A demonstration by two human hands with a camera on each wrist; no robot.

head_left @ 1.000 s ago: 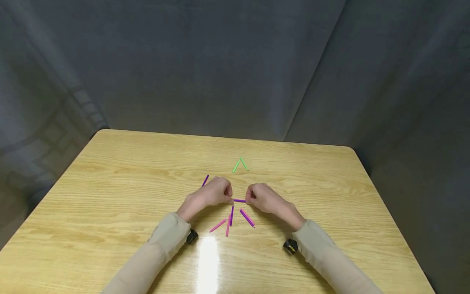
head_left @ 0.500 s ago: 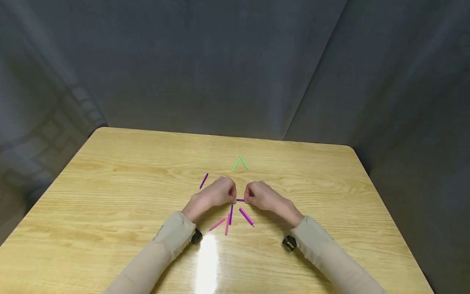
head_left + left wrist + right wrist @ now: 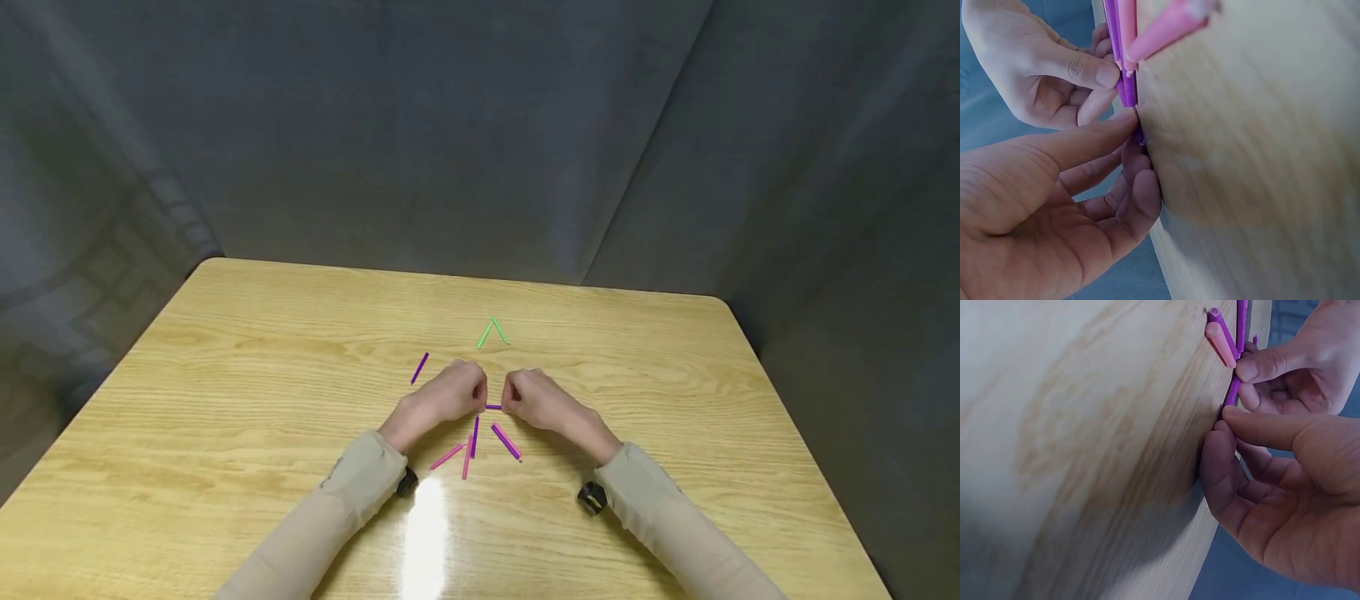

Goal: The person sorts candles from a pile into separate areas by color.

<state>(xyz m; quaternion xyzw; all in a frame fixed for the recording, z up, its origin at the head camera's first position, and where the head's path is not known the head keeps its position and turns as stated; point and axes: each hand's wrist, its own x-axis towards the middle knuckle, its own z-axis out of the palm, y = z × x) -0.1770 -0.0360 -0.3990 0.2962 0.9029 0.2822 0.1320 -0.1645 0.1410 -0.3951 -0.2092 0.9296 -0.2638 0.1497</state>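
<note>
1. As I scan from the left, a lone purple stick (image 3: pixel 419 368) lies apart, seemingly unused.
2. The left hand (image 3: pixel 452 393) pinches one end of the held purple stick (image 3: pixel 493 407).
3. Nearer me, loose pink and purple sticks (image 3: pixel 468 457) probably remain.
4. Farther off, two green sticks (image 3: pixel 485 335) form a peak, apparently done.
5. The right hand (image 3: pixel 538 400) pinches the held stick's other end; I'd judge this piece unfinished.
6. Dark curtains (image 3: pixel 420 150) surround the glossy wood-grain table (image 3: pixel 675 400).

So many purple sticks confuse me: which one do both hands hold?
The purple stick running crosswise between the left hand and right hand, each pinching it; the other purple sticks lie lengthwise or slanted.
</note>
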